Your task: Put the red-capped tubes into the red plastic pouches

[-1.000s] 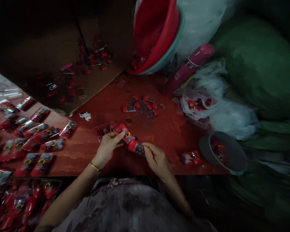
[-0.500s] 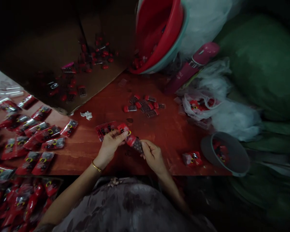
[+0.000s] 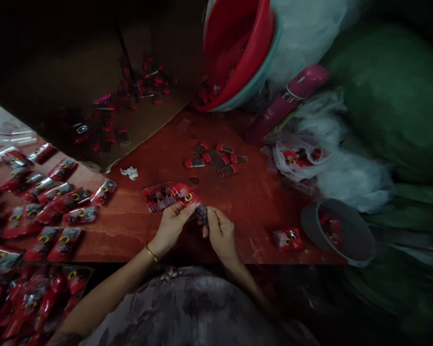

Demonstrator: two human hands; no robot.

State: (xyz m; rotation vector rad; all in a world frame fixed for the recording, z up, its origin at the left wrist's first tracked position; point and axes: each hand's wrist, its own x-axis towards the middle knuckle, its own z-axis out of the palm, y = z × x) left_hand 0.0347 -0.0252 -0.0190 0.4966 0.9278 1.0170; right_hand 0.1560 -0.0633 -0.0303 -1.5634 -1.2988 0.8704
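Observation:
My left hand [image 3: 172, 225], a gold bracelet at its wrist, pinches a red printed packet [image 3: 185, 193] with a yellow ring on it. Between both hands sits a small dark container with white dots [image 3: 201, 214]; its far end is covered by the packet and fingers. My right hand [image 3: 221, 234] grips that container's near end between thumb and fingers. Just beyond my left hand, a stack of flat red printed packets [image 3: 158, 197] lies on the table. Farther back is a loose pile of dotted containers with red caps [image 3: 216, 159].
Filled red packets [image 3: 59, 197] cover the table's left side. A cardboard box [image 3: 155, 122] holds loose containers. Nested red and teal basins [image 3: 238, 91] tilt behind. A pink bottle [image 3: 286, 103], plastic bags [image 3: 350, 180] and a grey bowl [image 3: 359, 240] stand right, near a single packet [image 3: 287, 239].
My hands have come closer together. The dotted container now shows less, pushed toward or behind the red packet, and more of the packet is visible above my left fingers.

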